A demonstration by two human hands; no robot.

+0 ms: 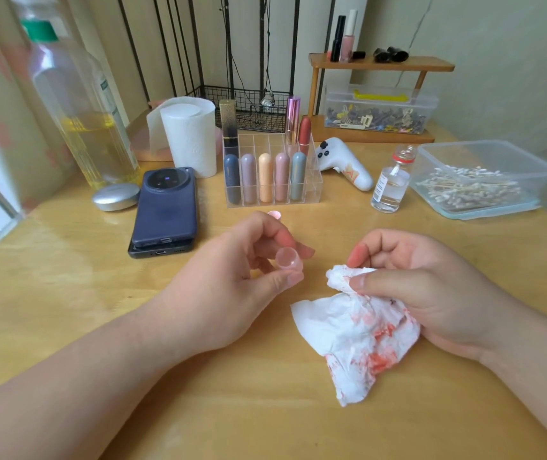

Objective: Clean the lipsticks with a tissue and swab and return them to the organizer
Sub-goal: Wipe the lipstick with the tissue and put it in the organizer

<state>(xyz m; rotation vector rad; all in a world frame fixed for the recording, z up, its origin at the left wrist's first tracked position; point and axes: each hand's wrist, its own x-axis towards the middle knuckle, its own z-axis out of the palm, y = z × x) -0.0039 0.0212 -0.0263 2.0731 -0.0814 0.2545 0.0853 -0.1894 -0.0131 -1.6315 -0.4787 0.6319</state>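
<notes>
Though tissue (358,330) looks stained, label (379,189) blurs.

Bright daylight from left; glare on table (76,227) (soft shadows); edges warped, left blurred.

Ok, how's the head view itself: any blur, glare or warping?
Head view: centre sharp, the stained tissue and the cap in the left hand read clearly; the tall bottle at the left edge is blurred and stretched; soft glare on the table near it.

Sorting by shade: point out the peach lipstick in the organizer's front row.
The middle lipstick of five, peach-orange; the four beside it are mauve, pink or bluish grey.
</notes>
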